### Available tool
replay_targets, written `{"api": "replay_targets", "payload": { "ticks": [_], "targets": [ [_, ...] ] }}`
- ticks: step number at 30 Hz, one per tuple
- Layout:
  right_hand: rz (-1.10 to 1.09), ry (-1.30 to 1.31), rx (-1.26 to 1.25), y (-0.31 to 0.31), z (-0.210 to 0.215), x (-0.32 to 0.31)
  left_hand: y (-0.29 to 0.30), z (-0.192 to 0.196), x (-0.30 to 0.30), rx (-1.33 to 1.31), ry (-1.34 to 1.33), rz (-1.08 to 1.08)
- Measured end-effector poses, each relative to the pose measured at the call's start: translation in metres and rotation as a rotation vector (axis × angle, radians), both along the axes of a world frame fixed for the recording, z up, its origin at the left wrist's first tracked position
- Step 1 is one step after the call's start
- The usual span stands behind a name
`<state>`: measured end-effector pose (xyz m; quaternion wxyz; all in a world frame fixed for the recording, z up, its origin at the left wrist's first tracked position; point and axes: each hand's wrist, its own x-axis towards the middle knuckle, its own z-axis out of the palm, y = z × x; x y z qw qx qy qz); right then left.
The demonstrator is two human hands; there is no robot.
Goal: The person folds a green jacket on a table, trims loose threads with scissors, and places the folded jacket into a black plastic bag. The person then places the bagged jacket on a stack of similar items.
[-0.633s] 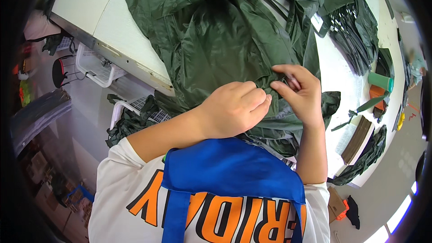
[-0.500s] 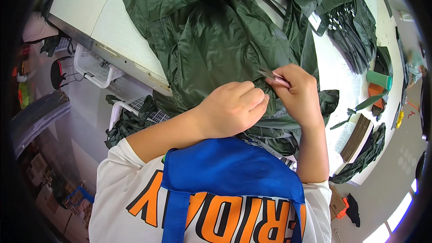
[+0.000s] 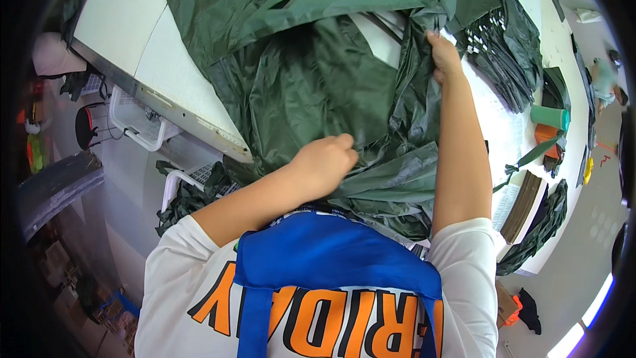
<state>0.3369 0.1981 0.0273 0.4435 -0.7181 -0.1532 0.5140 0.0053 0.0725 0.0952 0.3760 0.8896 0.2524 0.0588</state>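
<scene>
A large dark green garment (image 3: 291,86) of thin, shiny fabric lies crumpled in front of me on the white table. My left hand (image 3: 326,166) is closed in a loose fist over its near part; the fingertips are turned under, so whether they pinch the cloth is hidden. My right arm is stretched far forward. At the garment's right side my right hand (image 3: 444,58) is closed, beside a white tag. A thin dark tip of the small scissors (image 3: 436,22) shows past its fingers; their handles are hidden.
A bundle of dark green pieces with white tags (image 3: 500,53) lies at the far right. Nearer stand a green cylinder (image 3: 550,117) and a brown stack (image 3: 521,209). White baskets (image 3: 136,109) sit left, below the table's metal edge (image 3: 159,83).
My right hand has moved from the garment's middle to its far right side. My left hand has drawn back slightly to the left. The garment's top layer has shifted.
</scene>
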Motion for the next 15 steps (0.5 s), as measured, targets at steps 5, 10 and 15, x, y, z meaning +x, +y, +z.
{"api": "replay_targets", "payload": {
  "ticks": [5, 10, 15],
  "targets": [
    [0.051, -0.115, 0.358, -0.033, 0.038, -0.031, 0.022, -0.015, -0.013, -0.288, 0.151, -0.071],
    [0.564, -0.252, 0.087, -0.115, 0.071, -0.105, 0.076, -0.001, 0.019, -0.639, -0.466, 0.535],
    [0.645, -0.216, 0.104, -0.155, 0.055, -0.131, 0.138, -0.04, 0.105, -0.018, -0.332, 0.649]
  ]
}}
